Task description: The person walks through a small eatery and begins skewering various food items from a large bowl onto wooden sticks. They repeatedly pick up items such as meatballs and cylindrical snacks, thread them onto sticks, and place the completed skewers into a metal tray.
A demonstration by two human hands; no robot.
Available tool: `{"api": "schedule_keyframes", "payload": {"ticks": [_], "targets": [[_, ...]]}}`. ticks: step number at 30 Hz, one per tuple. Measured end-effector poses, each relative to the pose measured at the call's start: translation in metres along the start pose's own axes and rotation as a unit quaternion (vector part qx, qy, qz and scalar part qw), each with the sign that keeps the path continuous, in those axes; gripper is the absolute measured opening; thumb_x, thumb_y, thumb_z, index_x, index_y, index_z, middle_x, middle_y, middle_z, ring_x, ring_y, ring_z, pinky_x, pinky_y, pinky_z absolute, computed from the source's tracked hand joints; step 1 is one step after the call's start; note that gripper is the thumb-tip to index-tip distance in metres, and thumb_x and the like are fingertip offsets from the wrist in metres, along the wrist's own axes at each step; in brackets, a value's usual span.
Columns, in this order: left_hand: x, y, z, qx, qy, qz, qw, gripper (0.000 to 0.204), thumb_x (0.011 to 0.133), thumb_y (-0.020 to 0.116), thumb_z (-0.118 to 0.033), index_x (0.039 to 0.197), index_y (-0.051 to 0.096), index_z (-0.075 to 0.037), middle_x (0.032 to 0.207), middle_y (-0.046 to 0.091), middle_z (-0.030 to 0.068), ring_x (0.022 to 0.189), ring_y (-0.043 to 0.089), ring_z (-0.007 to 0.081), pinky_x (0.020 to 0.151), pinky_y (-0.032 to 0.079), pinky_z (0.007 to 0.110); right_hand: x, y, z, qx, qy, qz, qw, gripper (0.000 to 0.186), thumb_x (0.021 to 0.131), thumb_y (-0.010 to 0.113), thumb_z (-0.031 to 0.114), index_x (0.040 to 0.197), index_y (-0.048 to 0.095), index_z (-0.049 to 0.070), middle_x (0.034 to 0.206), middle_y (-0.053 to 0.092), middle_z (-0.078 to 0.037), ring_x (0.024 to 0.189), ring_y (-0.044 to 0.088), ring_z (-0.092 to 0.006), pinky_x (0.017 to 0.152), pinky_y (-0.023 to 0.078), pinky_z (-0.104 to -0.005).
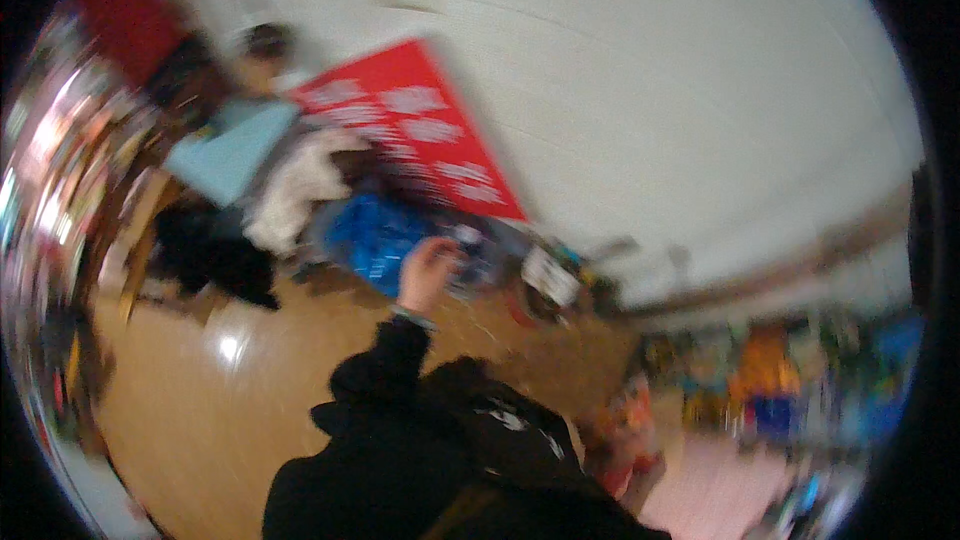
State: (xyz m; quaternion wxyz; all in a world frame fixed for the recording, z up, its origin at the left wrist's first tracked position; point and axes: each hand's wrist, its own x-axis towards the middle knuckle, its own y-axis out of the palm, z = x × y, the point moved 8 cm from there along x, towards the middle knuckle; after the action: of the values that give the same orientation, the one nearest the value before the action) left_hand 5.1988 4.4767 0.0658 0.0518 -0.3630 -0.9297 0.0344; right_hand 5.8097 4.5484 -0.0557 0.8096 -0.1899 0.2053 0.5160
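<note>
My left hand (430, 265), in a dark sleeve with something pale at the wrist, reaches forward with curled fingers. At its fingertips is a small, blurred clear-and-white item (468, 238), possibly a bottle; whether it is gripped I cannot make out. Just left of the hand lies a shiny blue plastic bag or wrapped bundle (370, 235). My right hand does not show; a black item with white markings (510, 425) is low at centre right, against my dark clothing.
A red sign (420, 120) leans on a white wall, behind cream fabric (300, 180), a pale blue board (230, 145) and black fabric (210, 255). Blurred packed shelves (45, 170) line the left; colourful goods (765, 370) fill the lower right. Wooden-looking floor (190, 400) lies below.
</note>
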Motion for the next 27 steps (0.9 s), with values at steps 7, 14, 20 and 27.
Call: {"api": "schedule_keyframes", "payload": {"ticks": [7, 14, 20, 27], "targets": [[0.031, 0.164, -0.014, -0.080, -0.036, 0.178, 0.980, 0.016, 0.082, 0.047, -0.004, 0.097, 0.053, 0.000, 0.089, 0.057, 0.0054, 0.081, 0.052, 0.0113, 0.066, 0.043, 0.023, 0.009, -0.129, 0.011, 0.098, -0.025, -0.180, 0.978, 0.009, 0.078, 0.050, 0.016, 0.077, 0.052, 0.006, 0.064, 0.045, 0.000, 0.049, 0.046, -0.0113, 0.038, 0.037, -0.0242], [0.007, 0.362, -0.003, -0.065, -0.079, 0.296, 0.950, 0.015, 0.083, 0.047, -0.005, 0.095, 0.053, 0.000, 0.088, 0.057, 0.0067, 0.080, 0.053, 0.0129, 0.067, 0.043, 0.024, 0.046, -0.165, 0.037, 0.167, -0.028, -0.213, 0.962, 0.009, 0.079, 0.050, 0.014, 0.074, 0.052, 0.006, 0.061, 0.044, 0.003, 0.048, 0.044, -0.0088, 0.041, 0.035, -0.0225], [-0.095, 0.558, -0.039, -0.060, -0.091, 0.463, 0.880, 0.016, 0.084, 0.046, -0.008, 0.096, 0.053, -0.001, 0.087, 0.057, 0.0054, 0.077, 0.053, 0.0120, 0.066, 0.043, 0.024, 0.081, -0.224, 0.045, 0.215, -0.031, -0.207, 0.954, 0.013, 0.080, 0.048, 0.015, 0.077, 0.054, 0.004, 0.062, 0.047, 0.002, 0.050, 0.046, -0.0075, 0.042, 0.036, -0.0215], [-0.207, 0.733, -0.074, -0.010, -0.068, 0.673, 0.736, 0.016, 0.084, 0.047, -0.006, 0.098, 0.053, -0.001, 0.089, 0.057, 0.0044, 0.075, 0.052, 0.0100, 0.068, 0.044, 0.022, 0.105, -0.300, 0.051, 0.200, 0.038, -0.303, 0.931, 0.018, 0.082, 0.047, 0.017, 0.083, 0.057, 0.002, 0.069, 0.055, -0.001, 0.054, 0.050, -0.0080, 0.046, 0.039, -0.0219]]}}
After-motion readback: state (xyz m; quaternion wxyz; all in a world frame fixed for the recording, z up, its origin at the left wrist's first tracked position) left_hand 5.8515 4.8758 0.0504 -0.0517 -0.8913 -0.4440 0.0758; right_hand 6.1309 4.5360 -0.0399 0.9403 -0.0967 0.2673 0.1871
